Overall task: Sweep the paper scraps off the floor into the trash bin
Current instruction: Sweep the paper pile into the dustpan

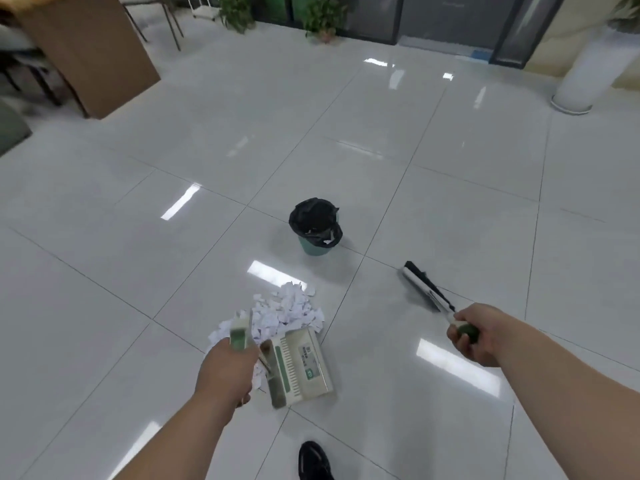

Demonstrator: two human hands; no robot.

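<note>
A heap of white paper scraps (287, 311) lies on the glossy tiled floor (381, 161). My left hand (227, 370) grips the green-and-cream handle of a cream dustpan (299, 365), whose pan sits just behind and right of the heap. My right hand (472, 334) grips the green end of a broom handle; the black-and-white broom head (420, 284) rests on the floor to the right of the scraps. A small green trash bin (316, 225) lined with a black bag stands beyond the heap, with a few scraps inside.
My black shoe (313, 460) is at the bottom edge. A brown cabinet (90, 53) and chair legs stand at the back left, potted plants (323, 17) along the far glass wall, a white pillar (588, 71) at the right.
</note>
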